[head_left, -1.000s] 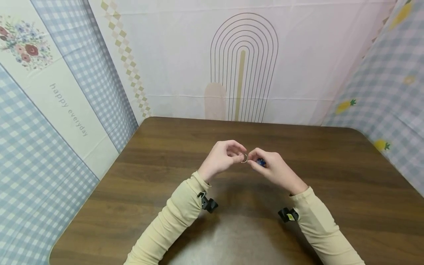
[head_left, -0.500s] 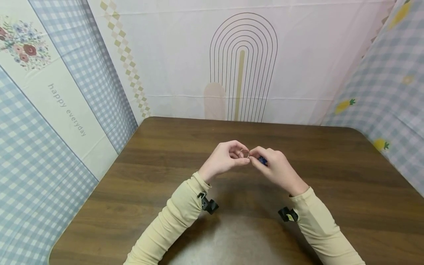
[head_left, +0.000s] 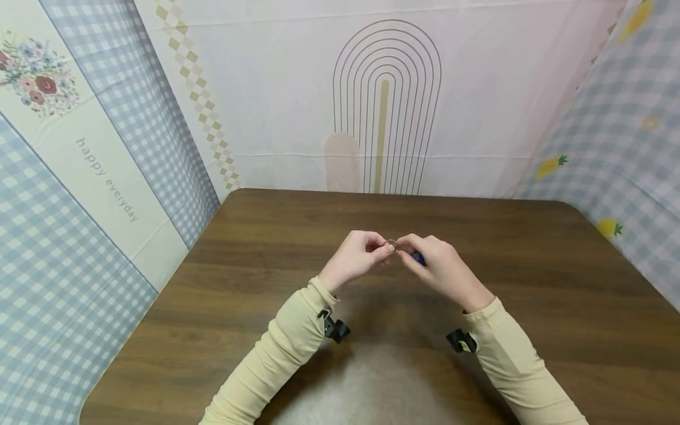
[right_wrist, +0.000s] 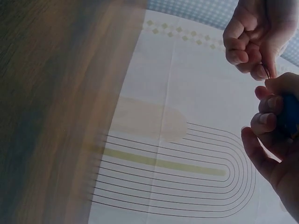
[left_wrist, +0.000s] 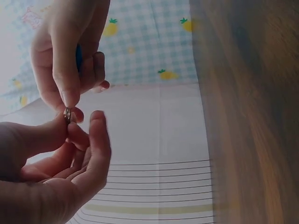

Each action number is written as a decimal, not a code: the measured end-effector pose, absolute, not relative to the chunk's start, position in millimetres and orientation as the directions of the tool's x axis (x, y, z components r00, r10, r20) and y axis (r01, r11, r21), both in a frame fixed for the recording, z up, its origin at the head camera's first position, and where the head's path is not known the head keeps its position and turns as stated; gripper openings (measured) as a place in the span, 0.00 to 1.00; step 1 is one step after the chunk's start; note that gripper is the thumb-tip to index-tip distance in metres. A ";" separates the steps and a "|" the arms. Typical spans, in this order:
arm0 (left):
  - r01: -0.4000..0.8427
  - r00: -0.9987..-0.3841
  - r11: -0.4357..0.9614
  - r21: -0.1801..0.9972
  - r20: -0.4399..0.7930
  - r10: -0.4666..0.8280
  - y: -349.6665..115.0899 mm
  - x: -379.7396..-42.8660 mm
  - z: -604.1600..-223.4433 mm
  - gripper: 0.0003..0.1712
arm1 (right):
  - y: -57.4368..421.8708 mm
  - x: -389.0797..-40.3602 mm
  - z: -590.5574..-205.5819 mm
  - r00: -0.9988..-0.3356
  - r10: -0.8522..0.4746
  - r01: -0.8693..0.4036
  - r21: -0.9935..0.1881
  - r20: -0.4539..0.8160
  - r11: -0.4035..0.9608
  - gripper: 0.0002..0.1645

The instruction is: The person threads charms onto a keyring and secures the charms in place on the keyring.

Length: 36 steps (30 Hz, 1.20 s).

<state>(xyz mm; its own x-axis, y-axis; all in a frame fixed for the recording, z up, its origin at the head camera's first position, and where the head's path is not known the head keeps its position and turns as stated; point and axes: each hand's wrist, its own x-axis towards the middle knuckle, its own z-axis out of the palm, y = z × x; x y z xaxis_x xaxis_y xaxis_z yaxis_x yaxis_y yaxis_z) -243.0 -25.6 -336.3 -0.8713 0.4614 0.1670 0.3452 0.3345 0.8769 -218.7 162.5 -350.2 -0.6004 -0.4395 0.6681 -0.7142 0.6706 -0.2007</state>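
Above the table, my left hand (head_left: 357, 260) pinches a thin metal split ring (head_left: 391, 241) between thumb and forefinger. The thumb and forefinger of my right hand (head_left: 437, 265) meet at the same ring from the other side. A small blue object (head_left: 419, 258) sits inside the curl of my right fingers; most of it is covered, so its kind does not show. In the left wrist view the ring (left_wrist: 67, 115) appears edge-on, right between the fingertips of both hands. The right wrist view has the blue object (right_wrist: 288, 116) against my right palm.
Both hands are over the brown wooden table (head_left: 255, 330). Behind it hangs a white cloth (head_left: 276, 88) with printed arches, and blue checked cloths (head_left: 48, 236) border the sides. Small black cameras (head_left: 336, 329) are strapped to both wrists.
The left thumb and forefinger have closed more tightly on the ring, which turned from wide face-on to nearly edge-on. The right hand moved slightly left to the ring, keeping the blue object.
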 end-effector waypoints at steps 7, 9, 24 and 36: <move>0.388 -0.832 0.393 0.834 0.133 0.538 -27.7 -241.6 -334.9 0.11 | 161.1 -214.0 -350.2 -0.579 -0.437 -0.711 -0.163 0.689 0.684 0.08; 0.381 -0.827 0.369 0.848 0.133 0.547 -28.0 -239.2 -334.4 0.11 | 160.4 -212.4 -350.3 -0.577 -0.421 -0.704 -0.164 0.700 0.691 0.07; 0.379 -0.885 0.172 0.909 0.302 0.355 -30.3 -231.7 -332.8 0.06 | 152.9 -202.7 -347.0 -0.606 -0.411 -0.678 -0.171 0.681 0.715 0.16; 0.474 -0.845 0.318 0.821 0.323 0.427 -36.2 -226.5 -328.3 0.07 | 152.0 -203.0 -347.1 -0.551 -0.487 -0.714 -0.081 0.678 0.695 0.09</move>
<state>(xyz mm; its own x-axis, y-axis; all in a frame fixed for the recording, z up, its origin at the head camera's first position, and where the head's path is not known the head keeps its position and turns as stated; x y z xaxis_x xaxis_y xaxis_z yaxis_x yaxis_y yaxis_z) -226.5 -36.2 -328.3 -0.8448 0.4267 0.3229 0.4742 0.3176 0.8211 -203.0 152.0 -347.1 -0.5509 -0.4867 0.6780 -0.7142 0.6952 -0.0813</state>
